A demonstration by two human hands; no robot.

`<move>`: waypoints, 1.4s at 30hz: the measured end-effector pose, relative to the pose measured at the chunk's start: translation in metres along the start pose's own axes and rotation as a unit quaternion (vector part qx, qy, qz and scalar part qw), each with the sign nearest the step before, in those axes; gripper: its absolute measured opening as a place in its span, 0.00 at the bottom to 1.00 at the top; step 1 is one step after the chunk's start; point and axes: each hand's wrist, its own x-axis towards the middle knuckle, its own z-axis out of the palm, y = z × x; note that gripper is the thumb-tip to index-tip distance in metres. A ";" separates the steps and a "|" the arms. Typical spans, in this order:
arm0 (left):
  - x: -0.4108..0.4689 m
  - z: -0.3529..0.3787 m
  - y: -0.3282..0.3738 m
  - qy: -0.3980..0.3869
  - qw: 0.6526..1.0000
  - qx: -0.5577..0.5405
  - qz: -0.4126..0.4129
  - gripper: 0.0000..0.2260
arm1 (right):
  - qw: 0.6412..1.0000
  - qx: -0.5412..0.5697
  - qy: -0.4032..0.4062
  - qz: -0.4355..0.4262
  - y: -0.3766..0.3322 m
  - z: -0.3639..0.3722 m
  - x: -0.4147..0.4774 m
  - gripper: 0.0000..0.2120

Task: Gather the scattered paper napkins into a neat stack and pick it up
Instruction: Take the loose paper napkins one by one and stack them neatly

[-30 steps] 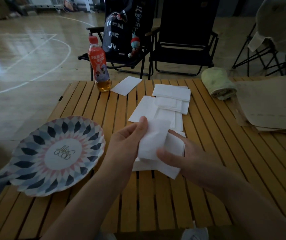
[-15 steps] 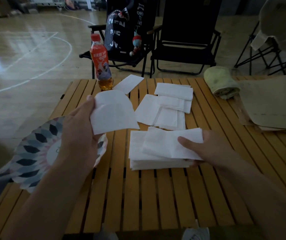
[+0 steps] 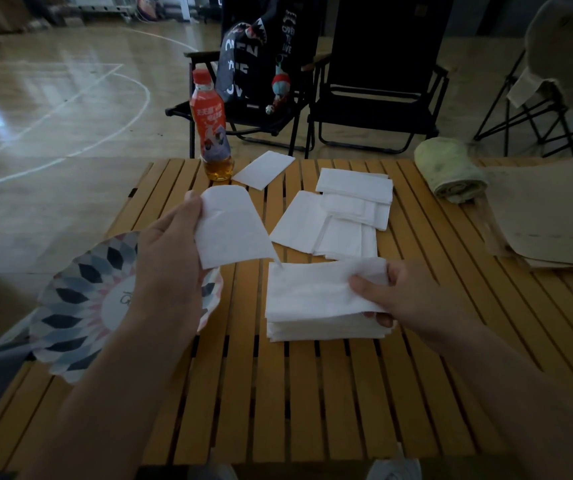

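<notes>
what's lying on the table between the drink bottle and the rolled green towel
In the head view, between bottle and towel: one single napkin, then overlapping loose napkins.

The left hand holds a single napkin raised above the slatted wooden surface, pinched at its upper left corner. The right hand grips the right end of the napkin stack, thumb on top, the other fingers under the top sheets. At 12 o'clock from the stack lie loose overlapping napkins; another lone napkin lies at 11 o'clock beside a bottle. A patterned plate sits at 9 o'clock, a rolled towel at 2 o'clock.
</notes>
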 end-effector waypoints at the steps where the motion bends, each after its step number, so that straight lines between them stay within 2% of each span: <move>1: 0.000 0.000 0.001 0.001 1.000 -0.002 0.001 0.07 | 1.000 -0.021 0.003 0.001 0.003 0.001 0.001 0.10; 4: -0.002 0.001 0.002 -0.001 1.000 -0.006 0.000 0.09 | 0.997 -0.073 0.024 -0.012 0.005 0.003 0.003 0.16; 6: -0.004 0.002 0.004 -0.005 1.000 -0.006 -0.001 0.10 | 0.988 -0.136 0.073 -0.014 0.002 0.003 0.003 0.22; 7: -0.005 0.002 0.004 -0.008 1.000 -0.001 -0.004 0.09 | 0.974 -0.196 0.112 -0.020 0.000 0.003 0.002 0.25; 9: -0.005 0.002 0.005 -0.028 0.999 0.014 -0.007 0.07 | 0.911 -0.353 0.203 -0.064 0.000 0.001 -0.003 0.26; 10: -0.006 0.003 0.005 -0.048 0.998 0.025 -0.011 0.07 | 0.878 -0.404 0.238 -0.095 0.000 0.000 -0.007 0.25; 11: -0.007 0.004 0.005 -0.074 0.997 0.035 -0.017 0.07 | 0.863 -0.416 0.258 -0.130 -0.001 -0.001 -0.011 0.24; 12: -0.010 0.006 0.006 -0.108 0.993 0.040 -0.027 0.08 | 0.872 -0.386 0.256 -0.160 -0.003 -0.001 -0.014 0.22; 14: -0.017 0.011 0.009 -0.188 0.981 0.033 -0.043 0.10 | 0.936 -0.229 0.202 -0.174 -0.008 0.000 -0.017 0.22; 16: -0.024 0.016 0.009 -0.246 0.968 0.017 -0.045 0.11 | 0.990 -0.038 0.078 -0.108 -0.017 0.006 -0.020 0.25; 17: -0.027 0.018 0.009 -0.265 0.962 -0.004 -0.065 0.13 | 0.995 0.082 0.002 -0.055 -0.021 0.008 -0.021 0.26; 19: -0.029 0.021 0.009 -0.284 0.952 -0.035 -0.109 0.15 | 0.957 0.265 -0.110 0.034 -0.023 0.006 -0.023 0.21; 21: -0.027 0.022 0.003 -0.267 0.953 -0.045 -0.135 0.16 | 0.940 0.290 -0.170 0.051 -0.019 0.000 -0.022 0.14; 23: -0.023 0.024 -0.006 -0.204 0.970 0.049 -0.125 0.15 | 0.949 0.275 -0.146 0.057 -0.013 -0.006 -0.018 0.18; 25: -0.019 0.025 -0.020 -0.145 0.963 0.208 -0.088 0.14 | 0.951 0.288 -0.084 0.071 -0.008 -0.013 -0.013 0.22; 26: -0.016 0.025 -0.026 -0.137 0.954 0.257 -0.077 0.13 | 0.955 0.282 -0.059 0.067 -0.005 -0.015 -0.011 0.23; 28: -0.011 0.024 -0.037 -0.167 0.931 0.318 -0.057 0.11 | 0.972 0.231 -0.013 0.047 -0.003 -0.015 -0.011 0.22; 31: -0.005 0.026 -0.055 -0.185 0.885 0.428 0.019 0.08 | 0.992 0.083 0.094 0.002 -0.001 -0.008 -0.010 0.17; 34: -0.003 0.026 -0.074 -0.129 0.831 0.528 0.115 0.05 | 0.978 -0.122 0.160 -0.052 0.002 0.000 -0.009 0.11; 36: -0.004 0.026 -0.086 -0.132 0.803 0.563 0.146 0.05 | 0.966 -0.186 0.167 -0.069 0.004 0.005 -0.007 0.09; 42: 0.005 0.030 -0.102 -0.123 0.792 0.576 0.162 0.07 | 0.950 -0.239 0.180 -0.084 0.007 0.008 -0.007 0.08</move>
